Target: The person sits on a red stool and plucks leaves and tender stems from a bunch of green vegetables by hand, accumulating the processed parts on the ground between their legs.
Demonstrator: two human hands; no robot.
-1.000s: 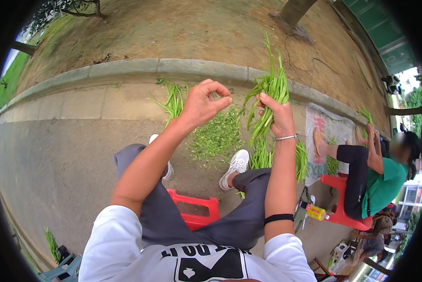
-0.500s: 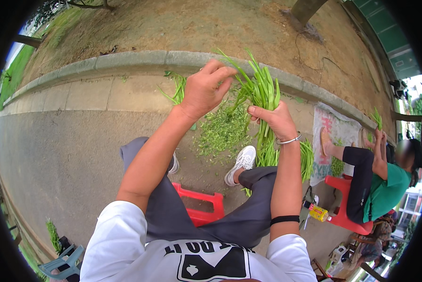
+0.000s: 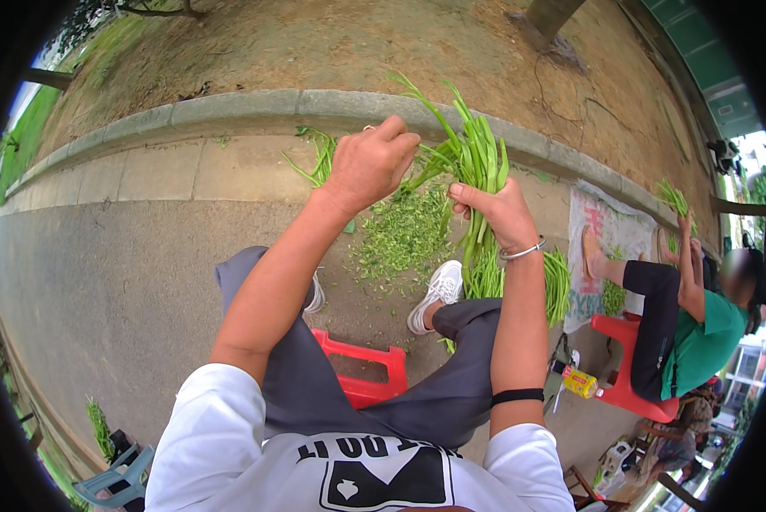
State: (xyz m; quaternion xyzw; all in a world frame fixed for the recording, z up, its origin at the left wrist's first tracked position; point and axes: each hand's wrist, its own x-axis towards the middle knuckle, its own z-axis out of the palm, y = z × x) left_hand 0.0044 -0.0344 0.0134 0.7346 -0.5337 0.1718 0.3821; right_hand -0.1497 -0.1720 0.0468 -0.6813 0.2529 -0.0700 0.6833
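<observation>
- Yellow bottle is lying on the pavement beside a red stool, low on the right.
- White printed sheet is lying on the ground under the curb.
- Right hand is gripping a bunch of green stalks, held upright in front of the person.
- Left hand is closing its fingers on the stalks' upper part.
- Green trimmings are lying on the ground below the hands.

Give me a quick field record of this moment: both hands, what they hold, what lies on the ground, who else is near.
right hand: grips a bunch of green stalks, held upright
left hand: pinches a stalk at the bunch's left side
ground below: heap of green trimmings on the pavement
more stalks: pile right of the white shoe
seat: red plastic stool
nearby: seated person in green shirt, holding greens
</observation>
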